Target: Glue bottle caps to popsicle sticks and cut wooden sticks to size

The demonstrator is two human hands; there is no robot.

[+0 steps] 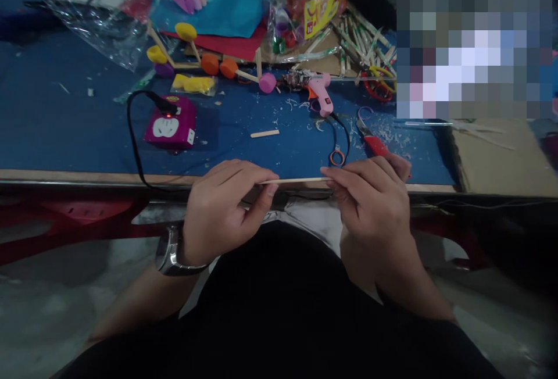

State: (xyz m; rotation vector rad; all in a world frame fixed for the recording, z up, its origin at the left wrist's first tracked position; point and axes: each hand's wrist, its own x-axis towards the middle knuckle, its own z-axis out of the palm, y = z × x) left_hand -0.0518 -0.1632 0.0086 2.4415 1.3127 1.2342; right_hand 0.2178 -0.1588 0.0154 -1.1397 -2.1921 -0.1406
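Note:
Between my two hands a thin wooden stick (300, 180) is held level over the table's front edge. My left hand (231, 201), with a metal watch (171, 252) on its wrist, pinches one end between thumb and fingers. The other end sits in the pinched fingers of my right hand (372, 196). Behind my right hand lie red-handled pliers (377, 146), partly covered by it. A short piece of popsicle stick (265, 133) rests on the blue tabletop beyond the stick.
A pink glue gun (321, 94) lies with its cord toward me. On the left stands a magenta power box (172, 126) with a black plug. Farther back are stick pieces with coloured caps (210, 64), felt sheets (235, 10), plastic bags, scissors (379, 85) and a cardboard piece (501, 158).

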